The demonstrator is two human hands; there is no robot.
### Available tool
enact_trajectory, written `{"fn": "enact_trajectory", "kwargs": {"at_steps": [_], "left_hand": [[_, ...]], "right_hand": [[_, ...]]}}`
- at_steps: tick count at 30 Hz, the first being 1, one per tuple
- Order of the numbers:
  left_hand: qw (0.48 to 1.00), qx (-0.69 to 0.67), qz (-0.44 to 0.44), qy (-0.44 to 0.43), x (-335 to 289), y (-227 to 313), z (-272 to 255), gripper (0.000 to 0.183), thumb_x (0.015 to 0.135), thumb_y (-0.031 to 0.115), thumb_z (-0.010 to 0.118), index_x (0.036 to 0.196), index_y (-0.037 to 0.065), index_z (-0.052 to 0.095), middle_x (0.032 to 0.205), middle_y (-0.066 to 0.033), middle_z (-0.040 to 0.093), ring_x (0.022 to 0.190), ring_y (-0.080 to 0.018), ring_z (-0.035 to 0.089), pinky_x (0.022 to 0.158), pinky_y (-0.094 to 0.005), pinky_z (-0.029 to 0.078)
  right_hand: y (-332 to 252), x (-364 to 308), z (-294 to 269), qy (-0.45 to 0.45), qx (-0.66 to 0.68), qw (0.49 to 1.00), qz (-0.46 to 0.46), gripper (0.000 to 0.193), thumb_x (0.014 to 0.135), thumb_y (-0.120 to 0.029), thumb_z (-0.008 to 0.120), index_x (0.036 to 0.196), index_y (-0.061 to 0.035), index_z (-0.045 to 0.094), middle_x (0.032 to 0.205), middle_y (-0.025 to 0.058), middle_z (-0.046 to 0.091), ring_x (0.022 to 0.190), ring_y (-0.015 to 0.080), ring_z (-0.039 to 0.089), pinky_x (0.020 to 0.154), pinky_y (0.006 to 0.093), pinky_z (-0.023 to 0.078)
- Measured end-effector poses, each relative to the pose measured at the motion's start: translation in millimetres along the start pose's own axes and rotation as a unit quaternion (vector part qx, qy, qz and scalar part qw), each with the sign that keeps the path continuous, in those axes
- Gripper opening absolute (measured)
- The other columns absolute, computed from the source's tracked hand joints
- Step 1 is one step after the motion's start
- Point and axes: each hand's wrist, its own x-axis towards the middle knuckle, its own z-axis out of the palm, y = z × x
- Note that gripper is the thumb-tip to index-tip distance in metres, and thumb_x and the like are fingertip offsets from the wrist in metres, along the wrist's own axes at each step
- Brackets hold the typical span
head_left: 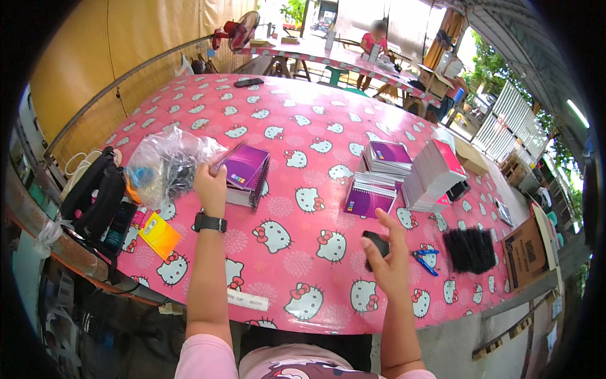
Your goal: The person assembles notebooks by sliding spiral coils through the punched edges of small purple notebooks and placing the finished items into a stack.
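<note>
My left hand (211, 184), with a dark watch on its wrist, grips the spiral-bound edge of a purple notebook (248, 165). That notebook lies at the top of a small stack at the left of the table. My right hand (392, 256) is raised with thumb and forefinger apart and nothing between them. Partly behind it lies a small black object (375, 245), whose kind I cannot make out. Beyond that hand stand more purple spiral notebooks (367, 201) in piles, beside a taller stack of notebooks with pinkish-red covers (445, 155).
Right of my right hand lie blue-handled pliers (427, 263) and a bundle of black spiral coils (470, 250). A cardboard box (529, 251) stands at the right edge. At left are a clear plastic bag (167, 163), a yellow booklet (160, 235) and a black bag (95, 192). A person (376, 43) sits at a far table.
</note>
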Motion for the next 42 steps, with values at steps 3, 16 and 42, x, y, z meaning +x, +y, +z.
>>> {"fn": "enact_trajectory", "kwargs": {"at_steps": [3,16,42], "left_hand": [[0.987,0.152,0.044,-0.037,-15,-8,2,0.032,0.073,0.030,0.071,0.090,0.005,0.063,0.084,-0.0107,0.058,0.083,-0.0299,0.053,0.078,-0.0399,0.043],[0.931,-0.226,0.285,0.026,-180,244,-197,0.019,0.090,0.018,0.050,0.087,0.005,0.063,0.091,-0.0117,0.063,0.085,-0.0241,0.059,0.078,-0.0327,0.046],[0.816,-0.284,0.499,0.069,-271,294,-279,0.030,0.091,0.028,0.048,0.099,-0.001,0.053,0.094,-0.0217,0.059,0.072,-0.0302,0.059,0.065,-0.0390,0.049]], "right_hand": [[-1,-7,1,0.026,0.062,0.998,0.006,0.041,0.078,-0.009,0.066,0.117,-0.0033,0.053,0.112,0.0127,0.056,0.104,0.0215,0.051,0.085,0.0332,0.041],[-153,-29,-17,-0.235,0.498,0.762,-0.341,0.024,0.077,0.000,0.064,0.101,-0.0048,0.065,0.079,0.0067,0.058,0.064,0.0199,0.052,0.055,0.0306,0.043],[-226,-136,-31,-0.467,0.472,0.667,-0.339,0.009,0.084,-0.010,0.059,0.077,-0.0154,0.057,0.071,0.0003,0.060,0.065,0.0158,0.057,0.061,0.0262,0.044]]}}
